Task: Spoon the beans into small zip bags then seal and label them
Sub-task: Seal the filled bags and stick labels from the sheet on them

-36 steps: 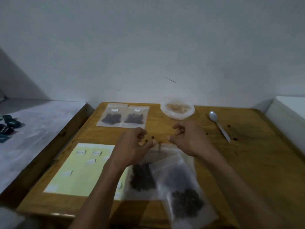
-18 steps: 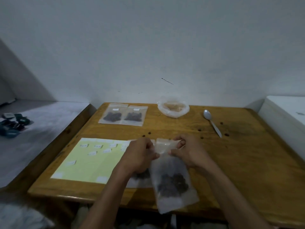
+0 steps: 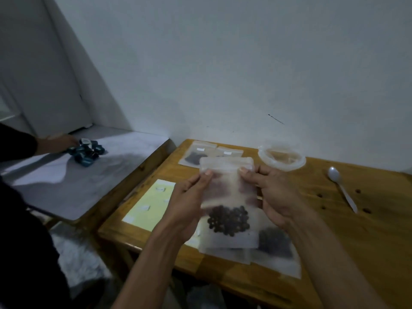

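- The left hand (image 3: 189,204) and the right hand (image 3: 275,197) are holding a frosted zip bag (image 3: 227,197) upright above the wooden desk (image 3: 334,237), one hand at each side.
- The fingers of the left hand are pinching the bag's left edge just under the zip strip, with the thumb (image 3: 206,176) lying on the front face.
- The fingers of the right hand are clamping the right edge at the same height, the thumb (image 3: 247,172) pressing on the front.
- Dark beans (image 3: 228,220) are sitting in a heap in the lower half of the held bag.
- More filled bags (image 3: 276,248) are lying flat on the desk beneath and to the right of it.
- Two labelled bags (image 3: 196,156) are lying side by side near the far edge of the desk, partly hidden behind the held one.
- A pale yellow label sheet (image 3: 151,204) is lying on the desk to the left of the hands.
- A clear plastic container (image 3: 282,158) is standing by the wall, and a white plastic spoon (image 3: 342,188) is lying well to the right.
- At the far left, another person's hand (image 3: 60,141) is resting beside a cluster of small blue objects (image 3: 85,151) on a grey surface (image 3: 78,186).
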`<state>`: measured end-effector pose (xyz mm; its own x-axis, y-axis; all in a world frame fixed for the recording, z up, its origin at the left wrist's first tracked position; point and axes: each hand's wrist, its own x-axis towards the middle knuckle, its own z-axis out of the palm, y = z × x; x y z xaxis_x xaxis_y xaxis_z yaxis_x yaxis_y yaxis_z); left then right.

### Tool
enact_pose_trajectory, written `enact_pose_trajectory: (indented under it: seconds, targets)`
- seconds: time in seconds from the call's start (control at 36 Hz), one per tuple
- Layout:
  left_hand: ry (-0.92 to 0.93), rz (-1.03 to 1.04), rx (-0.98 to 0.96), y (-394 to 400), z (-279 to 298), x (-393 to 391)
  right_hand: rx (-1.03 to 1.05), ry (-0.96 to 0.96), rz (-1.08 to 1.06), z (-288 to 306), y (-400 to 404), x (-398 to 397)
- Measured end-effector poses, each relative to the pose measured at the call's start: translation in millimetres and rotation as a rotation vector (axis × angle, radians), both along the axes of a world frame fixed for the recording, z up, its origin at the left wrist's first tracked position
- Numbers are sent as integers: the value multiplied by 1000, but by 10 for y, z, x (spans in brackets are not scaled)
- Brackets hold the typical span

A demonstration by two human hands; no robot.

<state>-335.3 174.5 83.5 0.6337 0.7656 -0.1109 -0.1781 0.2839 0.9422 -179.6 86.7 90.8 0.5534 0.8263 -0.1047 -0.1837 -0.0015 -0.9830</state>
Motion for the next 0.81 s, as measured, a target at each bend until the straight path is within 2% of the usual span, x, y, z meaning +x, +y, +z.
enact_pose_trajectory:
  seconds: [0.14,0.22,0.28,0.39,0.47,0.69,0.81]
  targets:
    - [34,115,41,283,-8,-237,-36,-41,49,-63,484,-220]
    - [75,210,59,473,-56,-375,-92,-133,47,-140,735,-284]
    - [95,283,63,606,-80,-449,-134,-294,13,-204,856,-294]
    - [126,400,81,843,-113,-540,-355,-776,10,-359,1033,-220]
    - [131,452,76,994,-131,-571,-537,-942,69,-468,1135,-183]
    - [131,463,42,1194,-160,-556,-711,-1049,105,-566,1255,-305]
    - [138,426,62,1241,-158,-522,-747,-1036,78,-616,1321,-370]
